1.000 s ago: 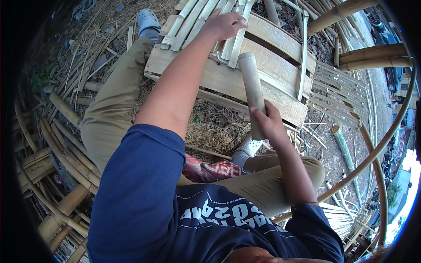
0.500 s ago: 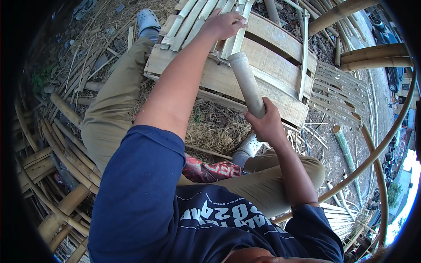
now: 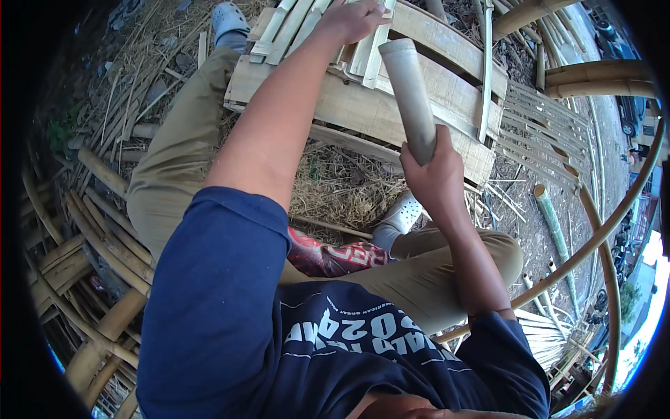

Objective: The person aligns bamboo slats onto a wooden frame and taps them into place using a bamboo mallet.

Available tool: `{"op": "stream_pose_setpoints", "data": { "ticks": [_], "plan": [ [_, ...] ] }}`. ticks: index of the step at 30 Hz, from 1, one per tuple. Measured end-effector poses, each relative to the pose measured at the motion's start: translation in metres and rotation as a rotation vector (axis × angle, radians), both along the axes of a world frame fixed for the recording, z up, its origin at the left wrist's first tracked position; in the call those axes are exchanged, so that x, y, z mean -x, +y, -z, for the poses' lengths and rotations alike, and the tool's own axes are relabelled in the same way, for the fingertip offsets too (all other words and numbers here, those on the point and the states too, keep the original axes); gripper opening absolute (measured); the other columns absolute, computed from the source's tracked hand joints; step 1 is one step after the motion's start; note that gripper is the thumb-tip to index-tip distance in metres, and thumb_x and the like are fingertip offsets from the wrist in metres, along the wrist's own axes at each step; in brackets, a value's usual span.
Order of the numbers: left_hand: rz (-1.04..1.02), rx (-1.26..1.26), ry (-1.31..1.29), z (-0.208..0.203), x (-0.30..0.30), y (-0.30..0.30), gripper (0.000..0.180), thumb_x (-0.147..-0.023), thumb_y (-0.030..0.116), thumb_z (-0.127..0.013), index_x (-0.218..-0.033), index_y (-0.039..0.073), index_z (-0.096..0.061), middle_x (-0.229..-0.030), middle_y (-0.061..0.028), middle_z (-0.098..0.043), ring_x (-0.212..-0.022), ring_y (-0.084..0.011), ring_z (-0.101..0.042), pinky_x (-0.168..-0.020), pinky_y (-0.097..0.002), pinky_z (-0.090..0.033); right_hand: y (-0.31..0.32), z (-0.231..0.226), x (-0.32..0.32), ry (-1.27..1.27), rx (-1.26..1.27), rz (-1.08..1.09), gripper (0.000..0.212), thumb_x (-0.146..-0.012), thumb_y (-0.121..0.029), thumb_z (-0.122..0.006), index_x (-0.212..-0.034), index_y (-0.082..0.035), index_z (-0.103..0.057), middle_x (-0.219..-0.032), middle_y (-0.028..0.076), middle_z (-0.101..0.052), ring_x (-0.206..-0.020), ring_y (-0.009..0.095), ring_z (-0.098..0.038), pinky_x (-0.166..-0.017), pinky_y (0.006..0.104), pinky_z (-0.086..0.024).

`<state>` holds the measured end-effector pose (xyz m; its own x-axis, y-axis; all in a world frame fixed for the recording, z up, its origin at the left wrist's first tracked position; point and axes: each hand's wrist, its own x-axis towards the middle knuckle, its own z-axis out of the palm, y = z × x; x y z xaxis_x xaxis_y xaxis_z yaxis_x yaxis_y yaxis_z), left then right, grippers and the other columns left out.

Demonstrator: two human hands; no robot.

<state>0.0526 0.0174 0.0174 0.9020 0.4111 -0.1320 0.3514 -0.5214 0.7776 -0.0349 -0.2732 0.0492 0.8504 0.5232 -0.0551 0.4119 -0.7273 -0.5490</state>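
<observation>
My right hand (image 3: 435,167) is wrapped round the lower end of a pale, smooth cylinder-shaped club (image 3: 408,94), held tilted above the near side of a wooden slatted platform (image 3: 363,115). Over the far part of that platform, my left hand (image 3: 352,22) rests at the split bamboo strips (image 3: 370,61). Its fingers are bent together at the tips, and whatever is pinched there is too small to make out. More bamboo strips (image 3: 289,35) lie side by side to the left of that hand. One narrow strip (image 3: 486,84) crosses the platform's right end.
A slatted bamboo panel (image 3: 544,133) lies right of the platform. Thick bamboo poles (image 3: 600,78) reach in at upper right, and a curved pole (image 3: 593,244) arcs nearby. Stacked bamboo (image 3: 105,237) fills the left. Dry straw (image 3: 335,188) covers ground between my legs.
My right hand has lifted the club upward and slightly right, so its top end stands higher over the platform. The left hand stays at the strips while the whole view shifts a little.
</observation>
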Motion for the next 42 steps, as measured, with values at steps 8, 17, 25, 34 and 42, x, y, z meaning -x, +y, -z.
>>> {"op": "stream_pose_setpoints", "data": {
  "ticks": [8, 17, 25, 34, 42],
  "plan": [
    [0.009, -0.098, -0.038, 0.013, -0.001, 0.014, 0.059, -0.106, 0.04, -0.051, -0.156, 0.009, -0.049, -0.161, -0.0143, -0.048, -0.151, -0.0334, -0.04, -0.124, -0.0451, -0.033, -0.006, 0.011, -0.001, -0.016, -0.03, -0.041, 0.04, -0.09, -0.025, -0.074, -0.111, 0.003, -0.055, -0.084, 0.033, -0.069, -0.08, 0.052, -0.07, -0.071, 0.0563, -0.056],
    [0.033, -0.18, -0.055, 0.014, -0.013, 0.006, 0.059, -0.105, 0.042, -0.051, -0.152, 0.007, -0.053, -0.155, -0.015, -0.055, -0.149, -0.0329, -0.043, -0.126, -0.0448, -0.029, -0.003, -0.016, -0.004, 0.025, -0.019, 0.038, 0.046, -0.09, -0.026, -0.077, -0.117, 0.003, -0.053, -0.084, 0.025, -0.073, -0.082, 0.041, -0.075, -0.074, 0.0493, -0.059],
    [0.104, -0.35, -0.17, 0.06, -0.032, 0.007, 0.051, -0.11, 0.044, -0.034, -0.146, 0.022, -0.063, -0.155, -0.0004, -0.057, -0.145, -0.0139, -0.048, -0.13, -0.0347, -0.015, -0.004, 0.013, 0.002, 0.011, 0.101, -0.03, 0.04, -0.088, -0.024, -0.074, -0.107, 0.005, -0.055, -0.084, 0.032, -0.071, -0.079, 0.05, -0.071, -0.072, 0.0558, -0.057],
    [0.048, -0.39, -0.322, 0.079, -0.029, 0.033, 0.055, -0.105, 0.055, -0.042, -0.142, 0.022, -0.064, -0.14, -0.0013, -0.068, -0.136, -0.0176, -0.057, -0.13, -0.0377, -0.018, 0.004, 0.003, -0.001, 0.209, 0.168, -0.023, 0.048, -0.089, -0.027, -0.075, -0.116, 0.008, -0.057, -0.086, 0.03, -0.071, -0.075, 0.043, -0.074, -0.069, 0.0517, -0.057],
    [0.071, -0.176, -0.086, 0.014, -0.012, 0.015, 0.058, -0.105, 0.042, -0.051, -0.151, 0.007, -0.054, -0.155, -0.0144, -0.055, -0.149, -0.0335, -0.042, -0.127, -0.0445, -0.028, 0.002, 0.027, -0.007, 0.026, 0.157, -0.022, 0.04, -0.09, -0.025, -0.072, -0.107, 0.007, -0.053, -0.084, 0.033, -0.07, -0.08, 0.052, -0.071, -0.075, 0.0576, -0.056]
  ]
}}
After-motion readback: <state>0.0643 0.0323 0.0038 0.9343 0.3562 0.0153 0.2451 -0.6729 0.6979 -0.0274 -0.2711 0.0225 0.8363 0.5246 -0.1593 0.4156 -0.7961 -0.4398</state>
